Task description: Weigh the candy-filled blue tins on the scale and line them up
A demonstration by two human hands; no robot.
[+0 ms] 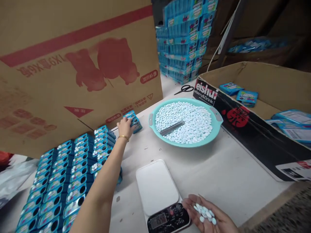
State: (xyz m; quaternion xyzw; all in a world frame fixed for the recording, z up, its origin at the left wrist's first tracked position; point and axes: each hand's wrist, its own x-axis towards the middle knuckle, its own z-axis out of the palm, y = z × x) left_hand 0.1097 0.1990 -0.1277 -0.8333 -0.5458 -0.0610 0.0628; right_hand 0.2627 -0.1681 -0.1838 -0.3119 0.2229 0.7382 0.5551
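Observation:
My left hand (125, 127) reaches forward with its fingers closed round a small blue box (137, 124) beside the big carton. In the cupped palm of my right hand (198, 216) lie several pale, mint-like tablets (205, 213). Close to that hand sits a white kitchen scale (157, 187) with a bare plate and a lit display. Rows of blue boxes (79, 158) with dark openings and white tablets on top stand under and left of my left arm. A turquoise basin (189, 144) full of the same tablets holds a clear scoop (172, 128).
A tall brown carton (116, 77) walls off the back left. Stacked blue packs (183, 45) rise behind the basin, with black scissors (186, 89) lying in front. At right, an open black-sided carton (233, 129) contains blue packs (247, 97). A plastic bag (16, 181) lies far left.

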